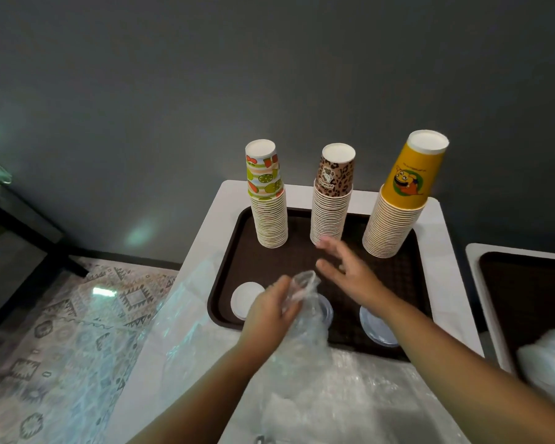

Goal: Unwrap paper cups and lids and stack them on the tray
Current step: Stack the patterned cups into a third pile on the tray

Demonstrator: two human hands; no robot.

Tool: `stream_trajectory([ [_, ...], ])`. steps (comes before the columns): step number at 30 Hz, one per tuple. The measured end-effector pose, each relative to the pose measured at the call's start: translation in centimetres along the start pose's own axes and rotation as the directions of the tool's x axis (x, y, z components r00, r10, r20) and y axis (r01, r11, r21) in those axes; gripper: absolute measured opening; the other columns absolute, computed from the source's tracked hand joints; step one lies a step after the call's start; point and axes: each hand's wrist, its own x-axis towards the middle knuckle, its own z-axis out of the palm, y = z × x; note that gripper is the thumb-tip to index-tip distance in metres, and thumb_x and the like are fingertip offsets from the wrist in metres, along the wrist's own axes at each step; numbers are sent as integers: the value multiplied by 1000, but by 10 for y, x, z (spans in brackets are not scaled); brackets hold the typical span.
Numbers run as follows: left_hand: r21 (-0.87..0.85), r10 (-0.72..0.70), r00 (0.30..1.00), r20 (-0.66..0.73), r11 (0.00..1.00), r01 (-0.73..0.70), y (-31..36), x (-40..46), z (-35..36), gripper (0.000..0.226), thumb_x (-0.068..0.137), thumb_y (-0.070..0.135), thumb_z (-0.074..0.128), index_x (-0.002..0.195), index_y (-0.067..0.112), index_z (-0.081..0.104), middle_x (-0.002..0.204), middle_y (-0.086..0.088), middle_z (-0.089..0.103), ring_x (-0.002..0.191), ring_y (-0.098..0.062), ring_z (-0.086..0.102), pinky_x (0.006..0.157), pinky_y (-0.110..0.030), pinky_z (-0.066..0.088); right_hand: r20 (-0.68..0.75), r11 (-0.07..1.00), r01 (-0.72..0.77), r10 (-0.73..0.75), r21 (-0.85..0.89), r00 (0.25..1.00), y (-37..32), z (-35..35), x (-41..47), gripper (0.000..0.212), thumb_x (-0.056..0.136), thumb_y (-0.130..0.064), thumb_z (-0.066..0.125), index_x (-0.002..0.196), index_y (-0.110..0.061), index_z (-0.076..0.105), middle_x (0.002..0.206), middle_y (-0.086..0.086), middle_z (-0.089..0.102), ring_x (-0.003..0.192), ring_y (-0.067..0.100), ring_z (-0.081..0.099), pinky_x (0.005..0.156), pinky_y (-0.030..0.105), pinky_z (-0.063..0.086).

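Left hand (pixel 269 310) grips a clear plastic wrapper (pixel 305 302) above the brown tray (pixel 225 277). Right hand (pixel 346 267) hovers with fingers spread — holding nothing. Three upside-down cup stacks (fruit (pixel 267 200), leopard (pixel 332 200), yellow (pixel 398 206)) stand at the tray's far edge; white lids (pixel 245 299) lie near.

Looks like a small café or drinks-stall prep corner, poss. in a home-type room. Evidence: three tall stacks of printed paper cups (pixel 329 200) upside down on a brown serving tray (pixel 407 267), w/ lids (pixel 246 299) at its near edge, all on a white counter (pixel 205 245). A 2nd identical tray (pixel 526 283) sits on another white counter to the right. Plain dark grey wall (pixel 205 75) behind; patterned rug (pixel 77 315) on the floor, left.
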Motion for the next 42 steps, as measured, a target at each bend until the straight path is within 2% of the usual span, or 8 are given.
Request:
stream_trajectory([
  [5, -118, -60, 975, -213, 992, 35, 32, 19, -13, 20, 92, 7, 55, 88, 13, 37, 68, 14, 46, 63, 8, 51, 53, -9, 32, 341, 990, -109, 71, 95, 938, -9, 12, -37, 84, 73, -26, 78, 140, -37, 28, 134, -15, 51, 121, -2, 50, 94, 13, 43],
  [12, -344, -139, 899, -415, 939, -14, 79, 34, -12, 16, 97, 12, 49, 89, 5, 39, 70, 3, 45, 60, -4, 43, 55, -19, 35, 187, 986, -150, 133, 77, 973, -4, 15, -52, 56, 72, -3, 79, 120, -21, 58, 102, -11, 67, 92, -1, 63, 78, 16, 51],
  [19, -542, -263, 793, -550, 834, -100, 87, 59, -51, 20, 95, 29, 48, 78, 26, 36, 79, 0, 48, 72, -13, 48, 67, -33, 44, -60, 975, -205, 201, -84, 978, 6, -4, -59, 8, 75, -24, 65, 80, -18, 64, 93, 11, 68, 90, 30, 65, 82, 43, 53],
  [22, -506, -246, 758, -604, 853, -127, 75, 65, -81, 25, 98, 20, 48, 77, 26, 35, 74, 8, 43, 61, 0, 43, 62, -19, 41, -153, 971, -234, 225, -44, 962, 0, -15, -70, 25, 89, -2, 52, 75, -21, 61, 83, 4, 68, 77, 20, 65, 65, 27, 51],
  [24, -483, -260, 749, -609, 871, -91, 57, 65, -99, 25, 95, 27, 50, 75, 29, 35, 69, 12, 43, 60, -4, 42, 61, -30, 44, -192, 981, -190, 178, -47, 965, -4, -23, -77, 21, 93, -5, 53, 81, -20, 62, 75, -1, 66, 67, 13, 61, 58, 18, 48],
  [29, -402, -351, 758, -549, 907, 129, -7, 37, -119, 32, 97, 27, 49, 69, 21, 33, 65, 5, 37, 57, -11, 36, 58, -33, 34, -329, 970, -187, 127, -158, 936, -3, -46, -96, 24, 86, -25, 67, 64, -22, 58, 44, -8, 50, 45, 9, 43, 52, 24, 37],
  [35, -289, -469, 789, -396, 880, 378, -92, -33, -98, 44, 86, 48, 44, 79, 4, 44, 70, -10, 48, 66, -25, 43, 64, -40, 36, -452, 876, -358, 189, -324, 872, 20, -53, -127, 31, 71, -32, 81, 60, -13, 59, 47, -5, 51, 52, 13, 48, 54, 29, 36],
  [42, 95, -514, 811, -278, 826, 556, -118, -82, -67, 17, 99, 25, 43, 103, 9, 39, 79, -12, 56, 78, -37, 57, 64, -37, 33, -507, 771, -444, 185, -456, 842, 58, -29, -153, 30, 72, -28, 81, 64, -22, 53, 54, -7, 47, 56, 12, 47, 52, 27, 32],
])
